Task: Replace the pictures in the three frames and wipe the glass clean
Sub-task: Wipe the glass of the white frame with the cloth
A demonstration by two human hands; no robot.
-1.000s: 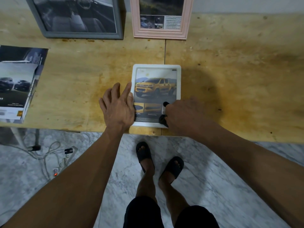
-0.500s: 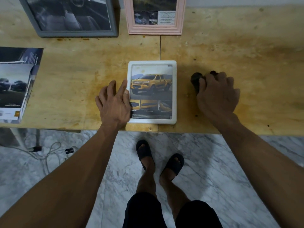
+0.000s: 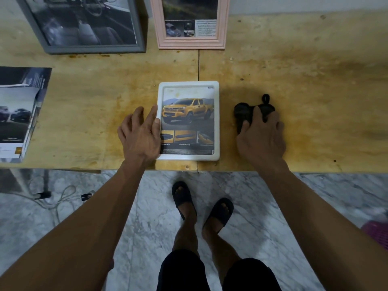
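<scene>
Looking down from my head at a worn wooden table (image 3: 294,66), with a marble floor and my sandalled feet below its near edge.

At the far left edge lies a stack of car brochures (image 3: 19,114). Behind it, at the back of the table, a grey frame (image 3: 88,26) leans upright with a dim car-interior picture. Just right of that stands a pink frame (image 3: 190,24) holding a dark picture with small photos and text.

Near the front middle, my left hand (image 3: 140,135) lies flat on the table, fingers straight and a little spread, its thumb side resting on the left border of a white frame (image 3: 189,120). That frame lies face up near the table's front edge and shows a yellow pickup truck with three small photos beneath.

To its right, well apart from the frame, my right hand (image 3: 262,135) rests on the table. Its fingers press down on a bunched black cloth (image 3: 249,112); I cannot tell whether they curl around it.
</scene>
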